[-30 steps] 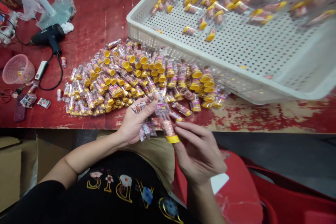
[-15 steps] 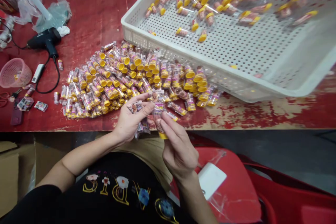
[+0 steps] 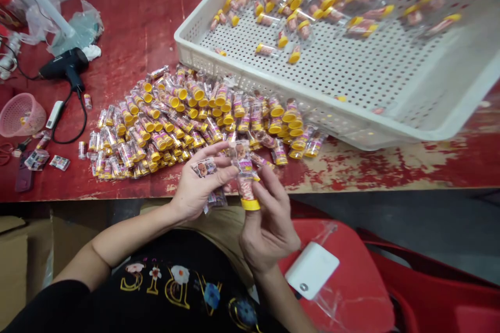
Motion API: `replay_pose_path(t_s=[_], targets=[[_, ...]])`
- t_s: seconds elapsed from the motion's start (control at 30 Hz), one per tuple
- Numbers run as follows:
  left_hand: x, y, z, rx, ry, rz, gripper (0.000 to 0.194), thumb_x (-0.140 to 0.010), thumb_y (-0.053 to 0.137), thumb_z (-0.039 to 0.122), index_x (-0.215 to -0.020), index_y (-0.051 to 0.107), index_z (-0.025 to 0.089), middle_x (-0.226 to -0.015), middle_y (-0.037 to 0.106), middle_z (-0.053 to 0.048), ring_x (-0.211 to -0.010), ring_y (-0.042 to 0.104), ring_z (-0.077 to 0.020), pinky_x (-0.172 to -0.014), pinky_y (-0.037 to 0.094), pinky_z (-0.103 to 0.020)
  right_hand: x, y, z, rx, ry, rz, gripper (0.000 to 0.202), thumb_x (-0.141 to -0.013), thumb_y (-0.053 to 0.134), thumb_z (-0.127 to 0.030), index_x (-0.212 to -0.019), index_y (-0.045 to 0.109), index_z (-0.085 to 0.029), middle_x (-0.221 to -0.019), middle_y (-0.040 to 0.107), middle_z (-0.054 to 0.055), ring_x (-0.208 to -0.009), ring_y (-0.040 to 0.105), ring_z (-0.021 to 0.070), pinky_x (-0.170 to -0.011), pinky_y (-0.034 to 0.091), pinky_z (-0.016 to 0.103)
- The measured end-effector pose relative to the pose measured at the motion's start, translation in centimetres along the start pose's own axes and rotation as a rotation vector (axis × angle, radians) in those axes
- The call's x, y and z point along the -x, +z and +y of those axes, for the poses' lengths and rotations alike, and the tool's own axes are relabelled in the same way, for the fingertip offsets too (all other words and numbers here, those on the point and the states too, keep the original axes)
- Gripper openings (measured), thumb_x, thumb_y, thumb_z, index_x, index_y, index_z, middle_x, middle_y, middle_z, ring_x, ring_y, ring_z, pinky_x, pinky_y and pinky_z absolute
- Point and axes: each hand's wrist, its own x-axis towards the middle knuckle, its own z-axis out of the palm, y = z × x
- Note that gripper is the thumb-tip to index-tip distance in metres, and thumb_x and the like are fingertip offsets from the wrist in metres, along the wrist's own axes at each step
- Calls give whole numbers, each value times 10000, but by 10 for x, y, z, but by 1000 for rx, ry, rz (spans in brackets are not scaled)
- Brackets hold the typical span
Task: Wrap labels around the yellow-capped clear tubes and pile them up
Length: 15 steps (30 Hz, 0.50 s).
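Observation:
Before me, at the table's front edge, my right hand (image 3: pixel 269 229) grips a small clear tube (image 3: pixel 246 188) of pinkish contents, its yellow cap facing me. A clear printed plastic sleeve (image 3: pixel 240 153) sits around or against the tube's far end; how far it overlaps, I cannot tell. My left hand (image 3: pixel 191 187) is closed on a bunch of printed plastic sleeves (image 3: pixel 203 167), its thumb and finger also at that sleeve. More sleeves hang below the left palm. Just beyond both hands lies a heap of yellow-capped tubes in printed sleeves (image 3: pixel 167 127).
A white perforated crate (image 3: pixel 312 109) at the right holds loose yellow-capped tubes (image 3: pixel 267 50). On the red table's left are a black heat gun (image 3: pixel 66 65) with a cord, a pink basket (image 3: pixel 23 114) and small sleeve packs (image 3: pixel 60 162). A white device (image 3: pixel 312 270) lies on a red stool (image 3: pixel 351 276).
The tube and sleeve now stand more in line, with more of the tube showing. My right fingers have shifted to its right side and opened out slightly. The whole view has shifted slightly.

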Motion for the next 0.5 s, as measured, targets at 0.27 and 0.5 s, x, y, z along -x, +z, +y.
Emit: replay_pose_path(t_s=[0.27, 0.5], targets=[[11, -2, -5, -115, 6, -83, 582, -743, 896, 348, -1292, 710, 300, -1055, 746, -34, -662, 604, -96, -570, 491, -215, -13, 9, -1, -25, 32, 160, 526, -869, 685, -17, -1302, 723, -314, -1131, 765, 54, -1023, 751, 193, -848, 640, 350], [18, -2, -8, -95, -11, -64, 648, -710, 921, 324, -1316, 693, 327, -1005, 735, -25, -697, 621, -128, -566, 493, -236, -24, 5, 0, -12, -64, 185, 504, -800, 757, 9, -1164, 786, -339, -905, 749, 14, -851, 726, 184, -739, 613, 364]])
